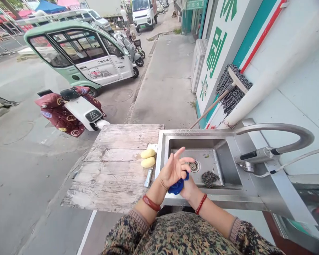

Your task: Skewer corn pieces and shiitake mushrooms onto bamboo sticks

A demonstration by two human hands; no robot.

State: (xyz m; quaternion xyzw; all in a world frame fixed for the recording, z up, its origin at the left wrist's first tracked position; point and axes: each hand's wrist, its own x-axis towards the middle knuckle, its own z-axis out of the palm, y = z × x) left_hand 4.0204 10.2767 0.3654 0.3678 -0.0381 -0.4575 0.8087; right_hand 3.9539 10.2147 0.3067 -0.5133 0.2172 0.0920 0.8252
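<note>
Camouflage-patterned clothing point(186, 233) fills the bottom edge, both forearms reaching forward from its cuffs to meet over the near left part of the steel sink point(202, 143). On the left hand point(175, 170), the palm is turned up, with the fingers apart and pointing to the far right, the lower ones bent. Crumpled blue cloth point(176, 187) sits between that hand and the right hand point(187, 187), touching both; the right fingers are mostly hidden, so I cannot tell how they close. Inside the basin are a drain strainer point(193, 166), a dark scrubber point(210, 179) near the right wall and a few small scraps. Beside the sink, two peeled yellow potatoes point(148, 162) lie across a cleaver point(148, 178) on the wooden desk point(114, 166).
</note>
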